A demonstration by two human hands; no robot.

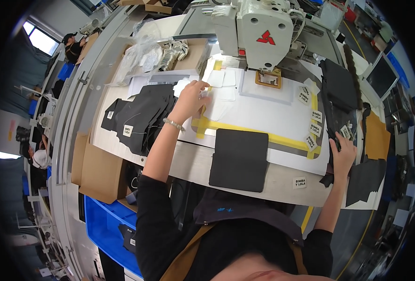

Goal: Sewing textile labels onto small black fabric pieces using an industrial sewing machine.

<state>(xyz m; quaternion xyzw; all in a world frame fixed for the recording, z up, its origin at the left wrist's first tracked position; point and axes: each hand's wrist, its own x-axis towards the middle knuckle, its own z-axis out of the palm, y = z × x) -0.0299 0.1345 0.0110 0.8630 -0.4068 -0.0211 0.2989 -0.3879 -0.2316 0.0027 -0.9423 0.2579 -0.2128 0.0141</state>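
My left hand [191, 99], with a beaded bracelet at its wrist, hovers over the left part of the white work sheet [273, 117]. Its fingers are loosely bent and apart; I see nothing held. White paper pieces [224, 78] lie just beyond its fingertips. At the table's right edge my right hand [344, 153] closes on a dark piece [335, 136], partly covered by the fingers, too dark to name. A black fabric panel [239, 159] lies flat in front of me. Several white printed labels [315, 129] line the sheet's right side; another label [299, 182] lies nearer me.
A sewing machine head [266, 35] stands over an orange-brown frame [268, 79]. Stacked black fabric pieces [146, 114] lie left, below a cardboard tray [195, 56] of wrapped bundles. A blue bin [106, 229] sits lower left. Black pieces [341, 82] lie at right.
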